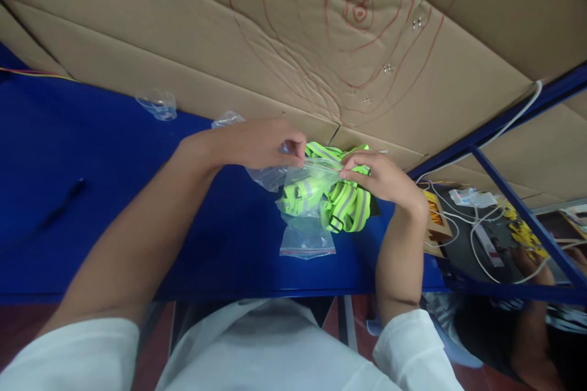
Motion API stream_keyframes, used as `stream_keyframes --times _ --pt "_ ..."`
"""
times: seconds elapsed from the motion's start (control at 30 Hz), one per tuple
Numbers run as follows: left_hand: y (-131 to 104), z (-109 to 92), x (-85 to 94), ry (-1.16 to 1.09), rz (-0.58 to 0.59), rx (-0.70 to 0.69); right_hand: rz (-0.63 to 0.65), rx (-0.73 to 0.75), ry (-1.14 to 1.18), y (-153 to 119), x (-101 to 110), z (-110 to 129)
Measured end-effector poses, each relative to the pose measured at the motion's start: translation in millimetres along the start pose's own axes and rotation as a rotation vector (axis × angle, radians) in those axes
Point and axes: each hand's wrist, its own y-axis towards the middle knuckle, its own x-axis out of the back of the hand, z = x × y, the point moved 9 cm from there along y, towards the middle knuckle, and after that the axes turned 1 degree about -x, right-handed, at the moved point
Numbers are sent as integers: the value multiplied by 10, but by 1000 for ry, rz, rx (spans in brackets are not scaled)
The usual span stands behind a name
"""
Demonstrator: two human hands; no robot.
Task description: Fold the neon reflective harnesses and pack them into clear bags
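Between my two hands a clear zip bag [321, 166] is stretched by its top edge. My left hand [275, 143] pinches the left end of that edge, its fingers closed. At the right end, my right hand [373, 172] pinches the edge between thumb and fingers. Yellow-green reflective straps [351, 204] with grey stripes and a black buckle lie bundled below and behind the bag. Some strap shows through clear plastic; whether it is inside the held bag I cannot tell. Another clear bag [308, 238] with a red seal line lies nearer the front edge.
The blue table [220, 238] meets a cardboard wall [183, 55] with red drawn lines. Crumpled clear plastic [158, 104] lies at the back left. Right of a blue metal frame [518, 195] are white cables, yellow items [527, 238] and another person's arm.
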Motion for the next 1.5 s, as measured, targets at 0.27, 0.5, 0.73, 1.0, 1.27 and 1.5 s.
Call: stream_keyframes --times 0.27,0.5,0.73,1.0,1.27,1.5 --pt "77 219 -161 -73 59 104 16 -82 142 32 -57 -38" --pt "79 228 -238 32 88 64 102 -102 102 36 -149 -130" --pt "94 105 -237 40 64 45 40 -105 21 83 -120 -76" --pt "150 26 -279 12 25 21 62 -55 37 91 -151 -23" --pt "207 -15 -357 42 -90 -111 55 -24 23 154 -220 -27" --pt "256 -174 -394 103 -79 -140 33 2 13 158 -227 61"
